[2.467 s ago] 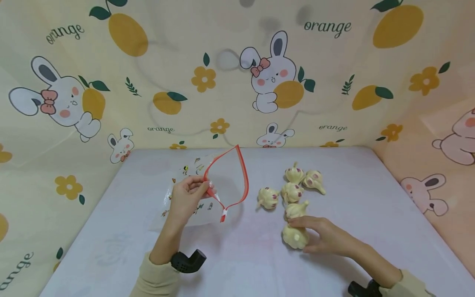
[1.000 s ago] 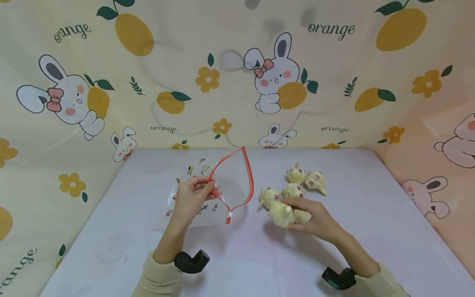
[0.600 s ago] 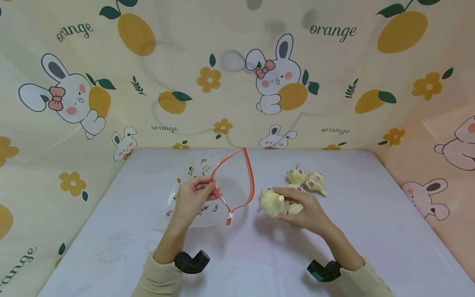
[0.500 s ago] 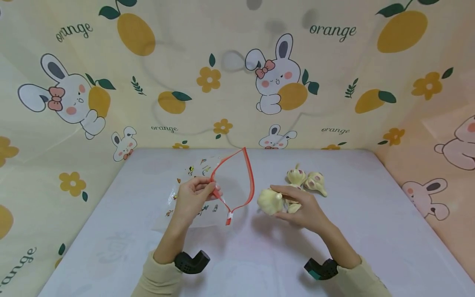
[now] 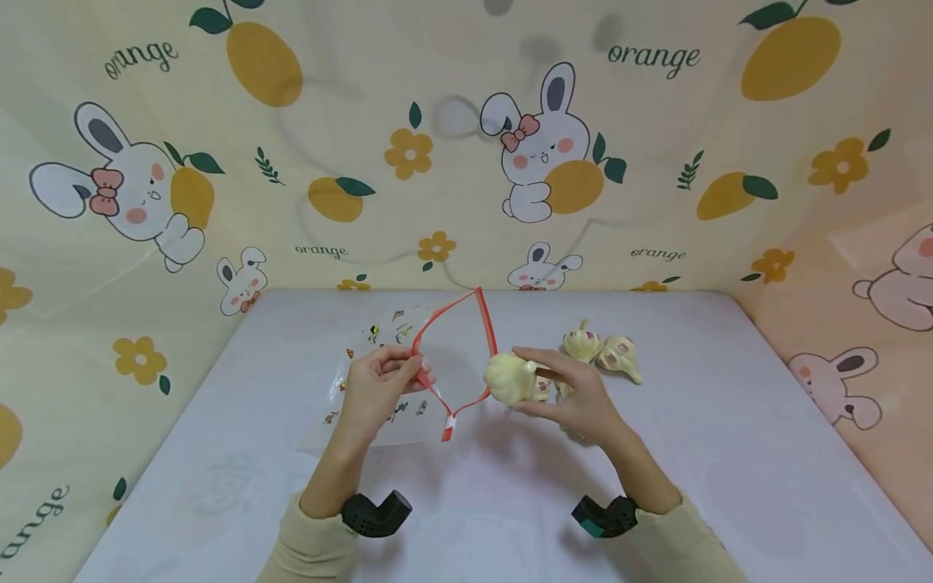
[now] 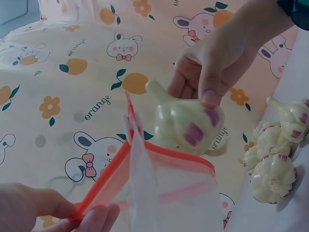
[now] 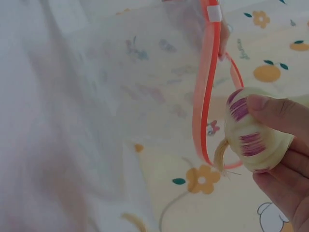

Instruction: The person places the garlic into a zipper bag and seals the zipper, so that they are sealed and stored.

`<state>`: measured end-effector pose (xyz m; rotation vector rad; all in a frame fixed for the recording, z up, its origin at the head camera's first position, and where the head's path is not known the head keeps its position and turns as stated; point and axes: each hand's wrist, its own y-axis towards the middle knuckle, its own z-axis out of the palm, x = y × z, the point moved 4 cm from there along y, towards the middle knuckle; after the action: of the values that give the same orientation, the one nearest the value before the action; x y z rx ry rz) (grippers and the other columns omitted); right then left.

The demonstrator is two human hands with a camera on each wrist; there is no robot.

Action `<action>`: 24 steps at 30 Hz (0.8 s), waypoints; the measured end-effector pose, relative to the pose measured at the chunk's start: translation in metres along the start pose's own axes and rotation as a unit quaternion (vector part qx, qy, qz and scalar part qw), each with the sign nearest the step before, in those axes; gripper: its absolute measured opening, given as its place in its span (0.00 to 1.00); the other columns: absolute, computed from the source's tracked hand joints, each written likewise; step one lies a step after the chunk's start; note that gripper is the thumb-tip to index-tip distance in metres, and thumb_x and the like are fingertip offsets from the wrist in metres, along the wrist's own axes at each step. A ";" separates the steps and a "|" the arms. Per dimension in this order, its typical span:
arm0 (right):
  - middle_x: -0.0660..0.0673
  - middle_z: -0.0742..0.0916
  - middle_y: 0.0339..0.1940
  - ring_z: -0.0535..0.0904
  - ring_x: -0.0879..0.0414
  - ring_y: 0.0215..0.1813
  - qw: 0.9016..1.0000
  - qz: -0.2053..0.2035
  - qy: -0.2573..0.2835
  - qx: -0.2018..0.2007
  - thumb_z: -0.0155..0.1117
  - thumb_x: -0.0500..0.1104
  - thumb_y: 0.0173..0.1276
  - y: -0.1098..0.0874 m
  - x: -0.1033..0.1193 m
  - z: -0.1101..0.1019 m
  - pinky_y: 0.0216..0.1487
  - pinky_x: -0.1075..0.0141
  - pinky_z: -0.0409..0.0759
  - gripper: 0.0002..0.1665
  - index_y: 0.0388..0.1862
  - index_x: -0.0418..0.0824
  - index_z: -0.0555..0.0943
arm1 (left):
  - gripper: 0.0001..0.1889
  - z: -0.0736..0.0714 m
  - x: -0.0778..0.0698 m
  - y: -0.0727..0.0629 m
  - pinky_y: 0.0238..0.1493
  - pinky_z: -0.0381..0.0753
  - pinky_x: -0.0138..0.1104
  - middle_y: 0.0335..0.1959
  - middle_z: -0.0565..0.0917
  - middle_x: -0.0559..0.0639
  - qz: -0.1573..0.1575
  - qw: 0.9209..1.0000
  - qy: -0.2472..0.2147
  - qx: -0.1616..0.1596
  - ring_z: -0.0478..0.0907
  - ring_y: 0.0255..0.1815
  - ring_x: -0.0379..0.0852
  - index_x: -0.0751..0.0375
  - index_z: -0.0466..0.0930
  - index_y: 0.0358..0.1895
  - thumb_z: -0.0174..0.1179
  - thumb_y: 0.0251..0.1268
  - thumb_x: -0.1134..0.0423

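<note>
Location type: tabletop recording booth, screened with printed fabric.

A pale-topped table point(image 5: 466, 510) forms the work surface. A cream fabric backdrop point(image 5: 452, 182), printed with rabbits, fruit, flowers and the word "orange", runs along its rear edge; similar fabric encloses both sides. Black wrist-worn devices point(image 5: 377, 514) indicate a recording setup. A grey-blue surface point(image 6: 18, 15) shows past the fabric; the type of room beyond cannot be determined.

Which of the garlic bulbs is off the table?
The garlic bulb in the person's right hand, beside the red-rimmed bag: it is held in the air, while the other visible bulbs rest on the table.
</note>
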<state>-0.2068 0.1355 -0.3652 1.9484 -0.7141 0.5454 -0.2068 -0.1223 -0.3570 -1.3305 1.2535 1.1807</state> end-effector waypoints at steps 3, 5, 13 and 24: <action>0.29 0.84 0.52 0.76 0.75 0.59 1.000 0.016 0.019 -0.006 0.79 0.27 0.39 0.004 0.002 0.004 0.55 0.78 0.81 0.38 0.55 0.29 0.79 | 0.11 0.000 0.000 0.000 0.37 0.87 0.27 0.37 0.87 0.62 0.003 1.000 -0.002 0.001 0.86 0.28 0.35 0.71 0.77 0.49 0.58 0.67 0.69; 0.29 0.84 0.52 0.76 0.75 0.58 0.999 0.026 0.031 -0.010 0.79 0.27 0.40 0.006 0.003 0.007 0.55 0.78 0.81 0.37 0.55 0.28 0.78 | 0.11 0.000 0.000 0.001 0.36 0.87 0.27 0.37 0.87 0.62 0.004 1.000 -0.002 0.001 0.85 0.28 0.35 0.72 0.77 0.49 0.58 0.67 0.69; 0.32 0.84 0.54 0.76 0.75 0.57 0.998 0.049 0.034 -0.035 0.78 0.28 0.42 0.014 0.005 0.019 0.54 0.77 0.82 0.37 0.56 0.31 0.79 | 0.10 0.000 0.000 0.000 0.37 0.88 0.27 0.38 0.87 0.63 0.009 1.000 0.001 0.001 0.86 0.28 0.35 0.71 0.78 0.48 0.58 0.67 0.69; 0.33 0.85 0.54 0.75 0.77 0.57 0.996 0.074 0.031 -0.044 0.79 0.30 0.43 0.014 0.002 0.030 0.53 0.75 0.83 0.36 0.56 0.32 0.79 | 0.11 0.002 -0.003 -0.002 0.38 0.88 0.28 0.36 0.87 0.59 0.002 1.000 -0.008 0.015 0.86 0.28 0.35 0.72 0.78 0.48 0.58 0.67 0.69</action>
<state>-0.2129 0.1031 -0.3684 1.7995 -0.8332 0.6505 -0.2050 -0.1197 -0.3545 -1.2943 1.2592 1.1685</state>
